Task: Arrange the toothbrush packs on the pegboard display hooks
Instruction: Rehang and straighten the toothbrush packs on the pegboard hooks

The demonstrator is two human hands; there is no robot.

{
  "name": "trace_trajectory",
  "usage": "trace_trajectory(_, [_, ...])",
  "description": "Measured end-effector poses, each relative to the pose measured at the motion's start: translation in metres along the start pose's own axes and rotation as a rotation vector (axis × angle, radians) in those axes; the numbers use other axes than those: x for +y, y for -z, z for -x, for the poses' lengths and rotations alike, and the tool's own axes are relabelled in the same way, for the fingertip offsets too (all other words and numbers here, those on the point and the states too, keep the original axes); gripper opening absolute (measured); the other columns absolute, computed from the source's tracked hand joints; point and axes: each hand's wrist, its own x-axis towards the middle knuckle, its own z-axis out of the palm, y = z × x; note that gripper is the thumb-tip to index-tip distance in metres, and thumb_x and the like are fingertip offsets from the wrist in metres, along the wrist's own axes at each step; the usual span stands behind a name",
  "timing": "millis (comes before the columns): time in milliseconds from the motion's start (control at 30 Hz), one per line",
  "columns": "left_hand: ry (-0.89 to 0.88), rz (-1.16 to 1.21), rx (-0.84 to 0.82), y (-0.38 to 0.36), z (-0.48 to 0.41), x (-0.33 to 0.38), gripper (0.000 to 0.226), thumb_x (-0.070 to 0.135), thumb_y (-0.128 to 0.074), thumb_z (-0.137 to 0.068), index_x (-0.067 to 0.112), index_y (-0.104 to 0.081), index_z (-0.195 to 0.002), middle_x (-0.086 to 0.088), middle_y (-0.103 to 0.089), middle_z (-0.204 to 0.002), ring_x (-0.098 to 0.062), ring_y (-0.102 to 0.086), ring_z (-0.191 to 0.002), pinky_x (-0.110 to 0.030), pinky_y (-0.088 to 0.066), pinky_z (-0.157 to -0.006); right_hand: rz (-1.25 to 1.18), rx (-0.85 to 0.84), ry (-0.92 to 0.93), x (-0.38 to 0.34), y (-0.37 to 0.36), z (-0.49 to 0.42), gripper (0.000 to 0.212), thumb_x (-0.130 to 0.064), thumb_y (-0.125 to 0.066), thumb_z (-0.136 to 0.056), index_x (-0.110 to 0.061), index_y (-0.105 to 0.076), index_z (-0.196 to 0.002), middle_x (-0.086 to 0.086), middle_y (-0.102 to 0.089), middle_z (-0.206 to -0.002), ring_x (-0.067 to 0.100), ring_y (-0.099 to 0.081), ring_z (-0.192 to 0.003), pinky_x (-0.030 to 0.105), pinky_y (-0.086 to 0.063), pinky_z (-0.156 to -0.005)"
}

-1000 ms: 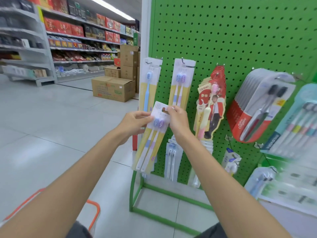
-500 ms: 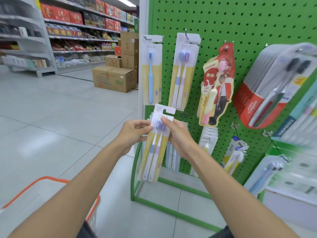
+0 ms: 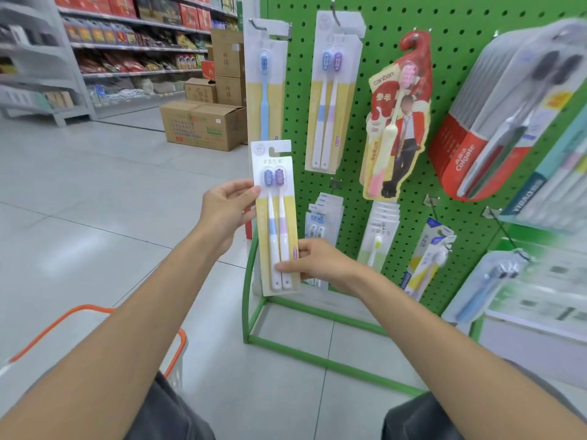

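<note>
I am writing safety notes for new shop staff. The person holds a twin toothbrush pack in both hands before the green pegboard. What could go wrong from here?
1. The twin pack matches the hanging twin packs, but the single-brush pack hangs right beside them, so it might go on the wrong hook.
2. The left hand and right hand only pinch the thin pack between thumb and fingers; it could slip and fall to the floor.
</note>
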Motion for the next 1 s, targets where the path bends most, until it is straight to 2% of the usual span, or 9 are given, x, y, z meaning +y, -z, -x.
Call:
trace_trajectory(200, [0.012,0.079,0.053,0.005,-0.002,0.000,0.019,0.007,-0.060,-0.096,0.004,-0.060,-0.114,-0.011,-0.070,-0.105,-0.014,-0.072,-0.083,-0.029,-0.060,-0.080,0.278,0.187,0.186,-0.008,0.002,0.008,0.027,-0.018,-0.074,-0.082,-0.017,-0.065,-0.107,0.000,-0.072,-0.095,0.016,-0.069,-0.085,0.028,-0.054,-0.073])
trace_trajectory(333, [-0.005,0.030,-0.077,0.001,0.004,0.001,0.067,0.055,-0.046,-0.093,0.032,-0.022,-0.151,-0.008,-0.065,-0.121,-0.022,-0.070,-0.105,-0.039,-0.057,-0.091,0.436,0.324,0.366,-0.009,-0.001,0.013,0.023,-0.018,-0.064,-0.080,-0.034,-0.059,-0.096,-0.002,-0.055,-0.070,0.011,-0.046,-0.056,0.023,-0.037,-0.052])
trace_trajectory(433, [-0.037,-0.081,-0.163,-0.005,0.013,0.002,0.087,0.048,-0.063,-0.082,0.039,-0.013,-0.153,-0.003,-0.063,-0.118,-0.023,-0.068,-0.108,-0.038,-0.058,-0.087,0.649,0.366,0.444,-0.008,-0.006,0.012,0.053,-0.016,-0.056,-0.083,-0.049,-0.053,-0.124,-0.006,-0.047,-0.077,0.009,-0.043,-0.064,0.025,-0.035,-0.056])
trace_trajectory(500, [-0.044,-0.127,-0.152,-0.005,0.013,0.000,0.085,0.025,-0.069,-0.090,0.038,-0.013,-0.152,-0.008,-0.059,-0.124,-0.026,-0.066,-0.111,-0.044,-0.056,-0.092,0.674,0.342,0.420,-0.006,-0.010,0.011,0.067,-0.017,-0.052,-0.087,-0.042,-0.036,-0.147,-0.005,-0.050,-0.100,0.012,-0.047,-0.082,0.028,-0.042,-0.070])
trace_trajectory(600, [-0.040,-0.040,-0.097,-0.002,0.009,-0.001,0.075,0.000,-0.055,-0.094,0.031,-0.019,-0.152,-0.016,-0.054,-0.126,-0.034,-0.064,-0.113,-0.048,-0.056,-0.091,0.504,0.210,0.337,-0.002,-0.013,0.009,0.075,-0.028,-0.058,-0.092,-0.041,-0.017,-0.154,-0.008,-0.049,-0.127,0.010,-0.050,-0.107,0.031,-0.043,-0.092])
trace_trajectory(700, [-0.053,0.019,-0.105,-0.001,0.008,0.001,0.058,-0.006,-0.038,-0.100,0.024,-0.031,-0.149,-0.019,-0.058,-0.132,-0.032,-0.065,-0.108,-0.048,-0.052,-0.092,0.258,0.061,0.193,-0.002,-0.014,0.008,0.114,-0.052,-0.075,-0.077,-0.038,0.007,-0.155,-0.014,-0.039,-0.149,0.008,-0.044,-0.131,0.030,-0.037,-0.108])
trace_trajectory(800, [-0.025,0.045,-0.156,0.001,0.008,0.000,0.049,-0.003,-0.034,-0.102,0.023,-0.041,-0.143,-0.013,-0.067,-0.123,-0.031,-0.068,-0.104,-0.054,-0.047,-0.096,0.163,0.038,0.171,0.001,-0.018,0.004,0.132,-0.061,-0.083,-0.060,-0.040,0.006,-0.154,-0.008,-0.057,-0.139,0.012,-0.058,-0.122,0.041,-0.043,-0.107])
trace_trajectory(900, [0.016,0.093,-0.238,0.000,0.012,0.000,0.040,0.002,-0.033,-0.104,0.023,-0.050,-0.134,-0.015,-0.066,-0.125,-0.037,-0.063,-0.114,-0.050,-0.052,-0.094,0.118,0.050,0.166,-0.002,-0.017,0.002,0.121,-0.045,-0.086,-0.066,-0.038,-0.003,-0.154,-0.001,-0.073,-0.110,0.012,-0.070,-0.100,0.044,-0.050,-0.099])
trace_trajectory(1000, [0.070,0.151,-0.297,-0.003,0.015,0.000,0.034,0.014,-0.031,-0.107,0.020,-0.052,-0.132,-0.013,-0.068,-0.121,-0.033,-0.067,-0.106,-0.043,-0.057,-0.084,0.063,0.075,0.139,-0.004,-0.014,0.001,0.125,-0.031,-0.088,-0.064,-0.041,-0.001,-0.153,0.004,-0.071,-0.111,0.015,-0.070,-0.099,0.045,-0.052,-0.096])
